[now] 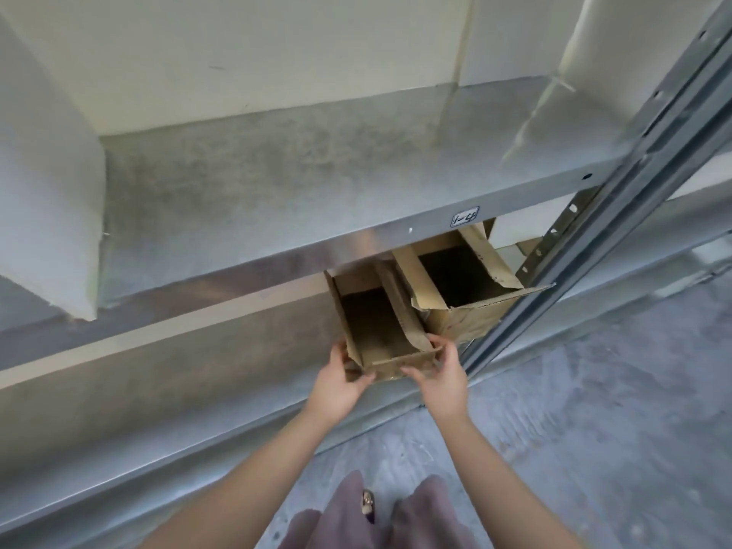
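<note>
An open brown cardboard box [380, 330] sits on a lower metal shelf, its front end sticking out past the shelf above. My left hand [342, 384] grips its front left corner, with the thumb along the side wall. My right hand [441, 376] grips the front right corner, fingers under the front panel and thumb on the flap. The box looks empty inside as far as I can see. A second open cardboard box [467, 295] with torn flaps stands just to the right of it, touching or nearly touching.
Above the boxes runs a bare grey metal shelf [277, 180] with a small label [466, 216] on its front edge. A white block [43, 192] stands at its left. A slotted metal upright [618, 184] slants at the right. Grey concrete floor [594, 429] lies below.
</note>
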`<state>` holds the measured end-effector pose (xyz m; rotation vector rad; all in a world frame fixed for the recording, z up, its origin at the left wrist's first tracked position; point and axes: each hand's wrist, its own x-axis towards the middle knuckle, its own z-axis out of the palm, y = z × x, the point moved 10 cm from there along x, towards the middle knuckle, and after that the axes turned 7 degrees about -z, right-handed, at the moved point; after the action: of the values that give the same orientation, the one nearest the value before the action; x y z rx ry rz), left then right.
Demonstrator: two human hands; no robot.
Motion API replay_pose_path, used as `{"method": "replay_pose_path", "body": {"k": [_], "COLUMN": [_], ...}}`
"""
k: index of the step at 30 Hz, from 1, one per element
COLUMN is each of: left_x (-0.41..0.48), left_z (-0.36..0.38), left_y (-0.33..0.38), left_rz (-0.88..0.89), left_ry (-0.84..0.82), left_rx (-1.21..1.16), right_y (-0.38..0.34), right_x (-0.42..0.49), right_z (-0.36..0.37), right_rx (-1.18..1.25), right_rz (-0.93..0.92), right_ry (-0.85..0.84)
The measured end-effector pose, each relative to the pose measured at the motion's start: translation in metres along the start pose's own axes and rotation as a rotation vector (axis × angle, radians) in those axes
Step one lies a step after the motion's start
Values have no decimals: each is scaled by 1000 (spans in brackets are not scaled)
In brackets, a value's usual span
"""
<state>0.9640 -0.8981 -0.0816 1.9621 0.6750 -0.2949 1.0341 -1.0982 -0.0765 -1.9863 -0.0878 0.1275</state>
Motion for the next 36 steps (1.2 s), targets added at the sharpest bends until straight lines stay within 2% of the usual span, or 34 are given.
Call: {"method": "replay_pose_path", "body": {"k": [4, 7, 12, 15, 18, 21, 25, 29, 36], "left_x": [2, 3, 0, -9, -32, -62, -107, -164, -255], "left_z": [9, 10, 2, -5, -11, -22, -47, -90, -188], "left_y": [-12, -14, -11, -10, -10, -15, -28, -46, -124], "left_rz": [-30, 1, 45, 131, 291, 398, 426, 423, 384], "left_ry": [-12, -1, -25, -20, 32, 98, 181, 284, 400], "left_rx": [-10, 42, 263, 476, 768, 918, 988, 918, 902], "right_y": [21, 35, 30, 14, 1, -10, -38, -87, -175], "right_x": [-8, -7, -14, -32, -57, -86, -124, -167, -271], "right_z": [5, 13, 8, -4, -14, -17, 5, 57, 176], "right_rx": [31, 10, -96, -205, -332, -421, -616, -774, -876], "right_rz": [91, 162, 147, 72, -7, -44, -183, -378, -568], "right_ry": [129, 76, -38, -38, -17, -18, -129, -272, -438]}}
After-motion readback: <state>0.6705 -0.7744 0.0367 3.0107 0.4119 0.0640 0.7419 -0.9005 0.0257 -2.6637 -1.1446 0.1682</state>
